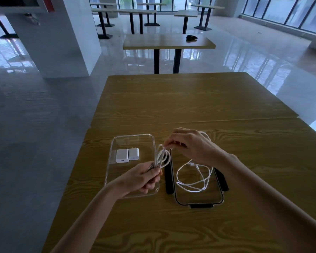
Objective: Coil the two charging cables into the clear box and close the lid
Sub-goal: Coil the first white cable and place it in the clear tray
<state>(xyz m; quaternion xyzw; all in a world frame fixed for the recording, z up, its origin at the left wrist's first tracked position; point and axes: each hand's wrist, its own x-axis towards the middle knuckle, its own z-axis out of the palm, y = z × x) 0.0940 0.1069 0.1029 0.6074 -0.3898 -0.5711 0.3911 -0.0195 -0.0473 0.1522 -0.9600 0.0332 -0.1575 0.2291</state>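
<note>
A clear box (117, 141) lies on the wooden table at the left, with two white charger plugs (127, 155) inside. My left hand (144, 178) hovers over the box's right side, closed around the loops of a white charging cable (161, 155). My right hand (192, 145) pinches the loose end of that same cable just above and to the right. The second white cable (195, 179) lies loosely looped on the clear lid (199, 202), which has black clips and rests right of the box.
The wooden table (190, 99) stretches far ahead, with a seam across its middle. Its left edge drops to grey floor. Another table (168, 42) with a small dark object (191, 37) stands beyond, with more tables and a white pillar (62, 39) behind.
</note>
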